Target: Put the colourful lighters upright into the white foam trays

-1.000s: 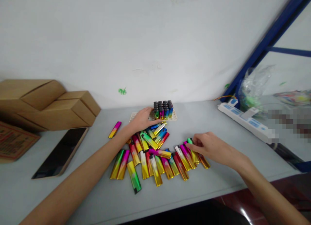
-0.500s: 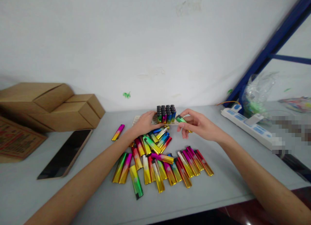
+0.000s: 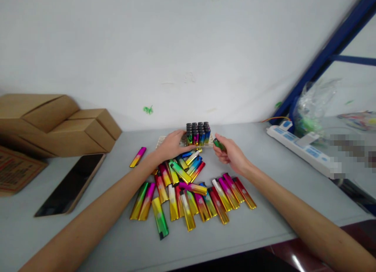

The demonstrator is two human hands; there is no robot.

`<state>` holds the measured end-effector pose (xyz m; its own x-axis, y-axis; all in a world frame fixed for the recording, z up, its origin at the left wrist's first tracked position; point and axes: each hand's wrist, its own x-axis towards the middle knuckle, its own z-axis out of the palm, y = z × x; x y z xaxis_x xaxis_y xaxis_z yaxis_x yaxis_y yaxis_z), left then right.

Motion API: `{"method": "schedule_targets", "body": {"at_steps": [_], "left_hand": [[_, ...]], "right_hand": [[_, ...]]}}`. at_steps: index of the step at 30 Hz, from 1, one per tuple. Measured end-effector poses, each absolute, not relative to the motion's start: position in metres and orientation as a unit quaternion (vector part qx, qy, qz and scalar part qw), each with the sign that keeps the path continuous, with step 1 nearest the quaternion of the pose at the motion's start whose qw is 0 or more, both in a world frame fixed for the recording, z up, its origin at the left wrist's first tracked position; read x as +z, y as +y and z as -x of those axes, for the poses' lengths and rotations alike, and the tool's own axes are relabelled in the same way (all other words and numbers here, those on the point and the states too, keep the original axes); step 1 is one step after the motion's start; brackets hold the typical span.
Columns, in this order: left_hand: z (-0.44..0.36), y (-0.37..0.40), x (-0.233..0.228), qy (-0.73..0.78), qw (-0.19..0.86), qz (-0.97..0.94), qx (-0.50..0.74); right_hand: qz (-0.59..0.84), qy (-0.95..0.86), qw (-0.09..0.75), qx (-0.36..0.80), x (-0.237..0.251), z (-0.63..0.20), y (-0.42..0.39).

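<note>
Between the fingers and thumb of my right hand [image 3: 232, 151], a green lighter [image 3: 219, 144] is held tilted, its black top outward, just right of a pale tray [image 3: 209, 143]. Several lighters [image 3: 198, 133] stand upright in rows on that tray, black tops up. My left hand [image 3: 173, 144] lies over the tray's left part, thumb and fingers apart, curved about the left front corner of the standing lighters; whether it presses on them I cannot tell. In front, many shiny lighters [image 3: 192, 188] with gold ends lie in a loose heap and a rough row.
At the left are brown cardboard boxes [image 3: 85, 133] and a dark phone [image 3: 72, 185]. One pink and yellow lighter [image 3: 138, 157] lies apart. A white power strip [image 3: 302, 150] and a clear plastic bag [image 3: 314, 107] are at the right. A wall stands behind.
My right hand has closed further round the green lighter and turned it, staying right of the tray. My left hand stays by the standing lighters. The whole view has shifted slightly.
</note>
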<state>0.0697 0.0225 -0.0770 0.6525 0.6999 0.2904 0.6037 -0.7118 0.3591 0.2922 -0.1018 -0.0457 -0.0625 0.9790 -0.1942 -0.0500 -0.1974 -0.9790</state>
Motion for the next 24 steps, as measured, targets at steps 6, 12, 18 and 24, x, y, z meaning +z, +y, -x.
{"method": "schedule_targets", "body": {"at_steps": [6,12,18,24], "left_hand": [[-0.07,0.021,-0.076,0.37,0.117,-0.898,0.206],[-0.069,0.021,-0.076,0.367,0.117,-0.9,0.207],[-0.069,0.022,-0.076,0.369,0.116,-0.9,0.203],[-0.069,0.021,-0.076,0.375,0.12,-0.896,0.205]], "right_hand": [[0.523,-0.431,0.467,0.567,-0.045,-0.283,-0.104],[0.524,-0.44,0.457,0.568,-0.043,-0.279,-0.107],[0.522,-0.444,0.45,0.573,-0.045,-0.279,-0.105],[0.508,-0.434,0.449,0.593,-0.045,-0.284,-0.105]]}}
